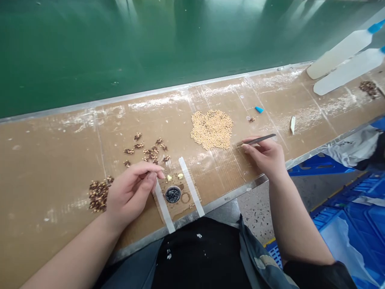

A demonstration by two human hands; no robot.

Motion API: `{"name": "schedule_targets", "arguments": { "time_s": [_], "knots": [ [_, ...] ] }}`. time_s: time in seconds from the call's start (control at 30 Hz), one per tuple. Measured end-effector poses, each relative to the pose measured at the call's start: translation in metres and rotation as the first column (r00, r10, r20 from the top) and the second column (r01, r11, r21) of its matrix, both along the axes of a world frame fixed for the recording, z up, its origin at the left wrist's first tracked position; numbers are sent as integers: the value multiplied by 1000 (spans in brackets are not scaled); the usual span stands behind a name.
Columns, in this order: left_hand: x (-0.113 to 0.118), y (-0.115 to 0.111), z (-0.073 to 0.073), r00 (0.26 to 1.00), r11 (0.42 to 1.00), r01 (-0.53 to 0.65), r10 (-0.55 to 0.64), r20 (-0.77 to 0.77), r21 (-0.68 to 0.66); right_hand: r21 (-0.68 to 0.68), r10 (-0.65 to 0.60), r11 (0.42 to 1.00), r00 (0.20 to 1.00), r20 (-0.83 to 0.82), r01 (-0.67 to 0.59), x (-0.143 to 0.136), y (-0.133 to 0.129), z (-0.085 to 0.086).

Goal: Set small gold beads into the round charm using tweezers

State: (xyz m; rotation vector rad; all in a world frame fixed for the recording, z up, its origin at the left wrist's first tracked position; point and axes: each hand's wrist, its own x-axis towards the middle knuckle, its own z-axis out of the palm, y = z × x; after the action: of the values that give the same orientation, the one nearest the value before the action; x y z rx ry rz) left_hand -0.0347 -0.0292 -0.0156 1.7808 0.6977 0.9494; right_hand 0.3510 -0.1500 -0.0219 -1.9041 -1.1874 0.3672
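Gripping a pair of dark tweezers [263, 139], the right hand [269, 156] is just right of the pile of pale beads [212, 129], with the tips pointing toward the pile's near right edge. From here I can't make out whether a bead sits between those tips. The left hand [129, 192] is left of the pile and nearer the person, its thumb and fingers drawn into a pinch; what lies between them, if anything, I cannot tell. The pile itself is spread in one loose patch on the brown surface [60, 148]. Left of the pile and nearer the person, a small round dish [173, 194] of dark, glossy stuff sits on a piece of cardboard [179, 210] between two white tape strips [191, 186]. Brown-and-gold clusters [151, 153] lie scattered left of the pile, with a denser heap [98, 196] farther left, partly hidden by the left hand.

To my eye, this is a picking-up step, with the tweezers so near the beads. If so, the next move calls for a light, exact squeeze on one bead, without scattering its neighbours, and a steady left hand.
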Motion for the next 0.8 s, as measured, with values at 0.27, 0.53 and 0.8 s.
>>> {"name": "schedule_targets", "arguments": {
  "time_s": [0.27, 0.53, 0.8],
  "knots": [
    [2, -5, 7, 999, 998, -22, 20, -35, -61, 229, -129, 960, 979, -158, 164, 31, 46, -23],
    [6, -8, 18, 993, 952, -101, 112, 21, -288, 206, -131, 965, 977, -167, 164, 40, 70, -34],
    [7, -9, 23, 982, 922, -187, 180, -52, -339, 167, -111, 979, 993, -37, 116, 39, 70, -36]
  ]
}}
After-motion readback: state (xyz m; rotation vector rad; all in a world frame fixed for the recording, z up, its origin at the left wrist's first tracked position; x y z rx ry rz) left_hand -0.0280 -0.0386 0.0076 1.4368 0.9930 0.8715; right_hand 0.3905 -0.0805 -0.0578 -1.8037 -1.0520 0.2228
